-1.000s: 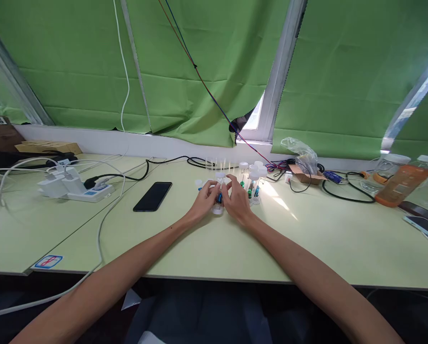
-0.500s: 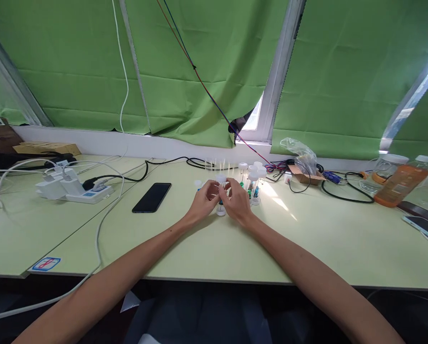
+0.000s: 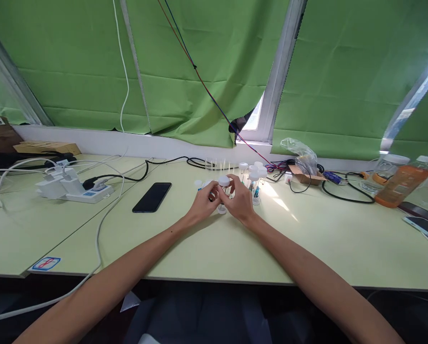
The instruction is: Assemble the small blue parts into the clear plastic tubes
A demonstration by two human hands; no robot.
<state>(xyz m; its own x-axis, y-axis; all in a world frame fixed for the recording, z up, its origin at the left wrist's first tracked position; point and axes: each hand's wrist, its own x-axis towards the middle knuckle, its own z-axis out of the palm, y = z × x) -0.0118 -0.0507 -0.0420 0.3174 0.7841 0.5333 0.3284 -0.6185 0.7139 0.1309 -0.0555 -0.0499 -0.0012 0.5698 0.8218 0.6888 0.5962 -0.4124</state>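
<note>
Both hands meet over the desk around a small clear piece with white round ends (image 3: 224,181), which looks like a sand timer. Its white top shows above my fingertips, its base just below them; my fingers hide most of the middle. My left hand (image 3: 204,200) is closed, fingertips pinching its left side. From the right, my right hand (image 3: 238,199) grips it with thumb and curled fingers. Just beyond my right hand stand several similar white-ended pieces (image 3: 254,177) with green and blue inside. Another white-topped piece (image 3: 198,183) is partly hidden behind my left hand.
Clear upright tubes (image 3: 215,165) stand behind the hands. A black phone (image 3: 152,197) lies to the left, near a white power strip (image 3: 92,193) with cables. At right are a small cardboard box (image 3: 303,176), an orange bottle (image 3: 402,185), a clear jar (image 3: 388,174) and another phone (image 3: 425,227).
The held piece's white top has shifted slightly right and shows more fully. My right hand has moved a little to the right with its fingers slightly more spread; my left hand has barely moved.
</note>
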